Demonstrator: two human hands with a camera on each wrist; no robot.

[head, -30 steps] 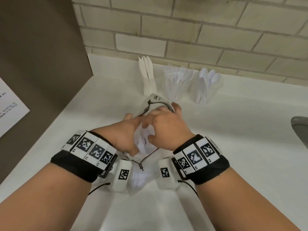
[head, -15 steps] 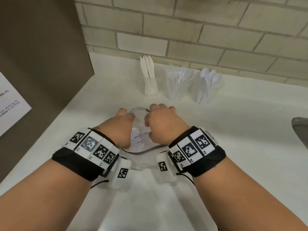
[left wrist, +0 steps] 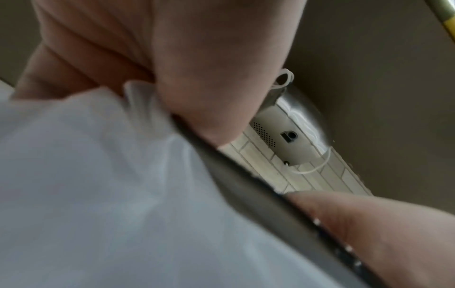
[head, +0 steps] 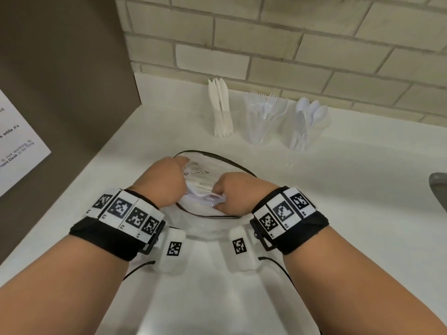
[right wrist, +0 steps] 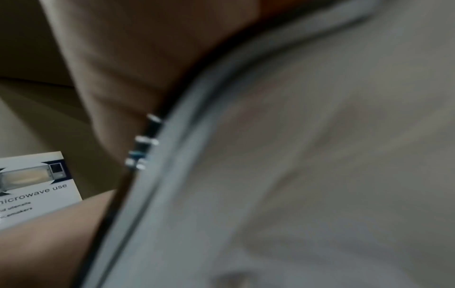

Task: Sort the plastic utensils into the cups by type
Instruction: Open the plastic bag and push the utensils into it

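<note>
A clear plastic zip bag [head: 205, 169] with a black rim lies on the white counter in the head view, its mouth spread wide. White utensils [head: 202, 188] show inside it. My left hand [head: 167, 180] grips the left side of the rim and my right hand [head: 231, 191] grips the right side, fingers curled into the opening. Both wrist views are blurred; they show fingers on the dark rim [left wrist: 234, 175] and pale bag plastic [right wrist: 320, 155]. Against the back wall stand three clear cups: knives [head: 222, 122], forks [head: 261, 124] and spoons [head: 302, 131].
A brown panel [head: 60, 93] with a printed notice [head: 17, 146] closes off the left side. Brick backsplash [head: 266, 44] runs behind the cups. A grey sink edge [head: 439, 189] shows at far right. Bare counter [head: 350, 201] lies between the bag and the sink.
My hands were close together on the raised bag. They have lowered toward the counter and pulled apart, and the bag's mouth has spread open.
</note>
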